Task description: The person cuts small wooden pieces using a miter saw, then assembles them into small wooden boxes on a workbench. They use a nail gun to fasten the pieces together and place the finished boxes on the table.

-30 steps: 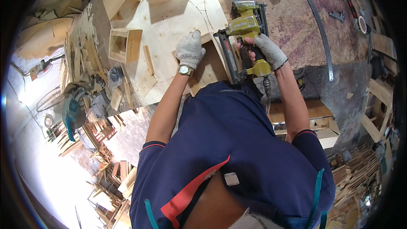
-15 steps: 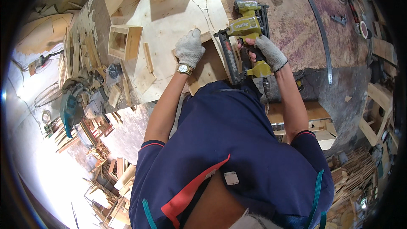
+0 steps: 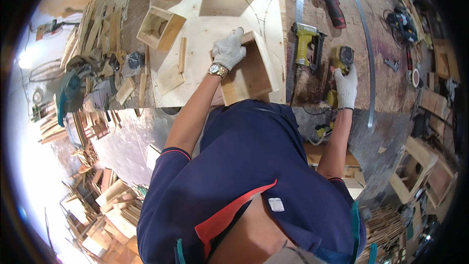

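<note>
My left hand [image 3: 229,50], in a pale knitted glove with a watch at the wrist, grips the left edge of an open wooden box [image 3: 266,63]. The box lies near the bench's front edge, close to my body, its hollow inside partly in shadow. To the right, my right hand [image 3: 346,85], gloved with bare fingertips, is closed around a yellow-green nail gun [image 3: 344,55] low over the bench. Its handle is mostly hidden by the hand. A second yellow-green nail gun [image 3: 306,44] lies between that hand and the box.
Several small wooden boxes, one an open box [image 3: 160,28], stand on the pale plywood sheet [image 3: 195,80]. Loose wood strips [image 3: 182,55] lie beside them. A red-and-black cordless drill [image 3: 333,7] and a long metal ruler [image 3: 365,34] are on the bench's right.
My right hand has carried its nail gun rightward, away from the box and the other nail gun. My left hand stays on the box, whose inside now shows more. The whole view has shifted.
</note>
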Tool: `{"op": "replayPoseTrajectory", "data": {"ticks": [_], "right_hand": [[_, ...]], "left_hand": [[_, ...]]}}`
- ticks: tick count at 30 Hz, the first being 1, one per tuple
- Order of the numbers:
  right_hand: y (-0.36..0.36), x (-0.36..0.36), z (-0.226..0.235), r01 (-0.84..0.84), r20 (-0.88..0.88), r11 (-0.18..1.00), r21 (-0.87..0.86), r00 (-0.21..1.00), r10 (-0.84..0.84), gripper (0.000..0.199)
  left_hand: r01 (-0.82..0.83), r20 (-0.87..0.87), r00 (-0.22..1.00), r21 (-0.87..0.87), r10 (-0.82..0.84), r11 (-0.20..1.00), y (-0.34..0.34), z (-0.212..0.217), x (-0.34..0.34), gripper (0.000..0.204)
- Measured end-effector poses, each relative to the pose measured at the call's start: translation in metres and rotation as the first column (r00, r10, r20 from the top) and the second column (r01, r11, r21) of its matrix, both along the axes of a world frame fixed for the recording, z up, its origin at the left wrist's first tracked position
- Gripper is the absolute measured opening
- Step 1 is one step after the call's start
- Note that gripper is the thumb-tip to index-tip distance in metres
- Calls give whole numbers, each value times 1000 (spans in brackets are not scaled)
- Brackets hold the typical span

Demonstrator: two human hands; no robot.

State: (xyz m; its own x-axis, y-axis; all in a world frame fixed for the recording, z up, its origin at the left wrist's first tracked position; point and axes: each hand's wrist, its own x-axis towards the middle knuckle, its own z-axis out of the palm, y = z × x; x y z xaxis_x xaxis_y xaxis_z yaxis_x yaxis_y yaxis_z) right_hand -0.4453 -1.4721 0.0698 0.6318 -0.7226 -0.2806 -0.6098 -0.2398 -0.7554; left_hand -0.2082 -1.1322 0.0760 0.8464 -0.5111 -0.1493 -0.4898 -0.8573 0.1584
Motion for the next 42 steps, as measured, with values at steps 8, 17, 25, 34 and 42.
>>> {"op": "replayPoseTrajectory", "data": {"ticks": [8, 17, 25, 34, 42], "right_hand": [[19, -16, -41, -173, -314, 873, -457, 949, 24, 93], [142, 41, 11, -395, 403, 827, 400, 886, 229, 68], [197, 82, 70, -481, 320, 713, 510, 876, 361, 67], [235, 78, 27, -439, 140, 756, 486, 893, 429, 47], [228, 60, -16, -671, -319, 740, -42, 711, 627, 58]], "left_hand": [[-360, -78, 932, -65, 355, 931, 61, 28, 34, 46], [-783, -737, 617, -539, 276, 310, 102, -72, -10, 50], [-874, -744, 486, -398, 458, 280, 97, -47, -60, 49], [-196, -47, 980, -441, 196, 876, 116, 42, 32, 45], [-173, 95, 947, -655, 307, 735, 188, 43, 32, 44]]}}
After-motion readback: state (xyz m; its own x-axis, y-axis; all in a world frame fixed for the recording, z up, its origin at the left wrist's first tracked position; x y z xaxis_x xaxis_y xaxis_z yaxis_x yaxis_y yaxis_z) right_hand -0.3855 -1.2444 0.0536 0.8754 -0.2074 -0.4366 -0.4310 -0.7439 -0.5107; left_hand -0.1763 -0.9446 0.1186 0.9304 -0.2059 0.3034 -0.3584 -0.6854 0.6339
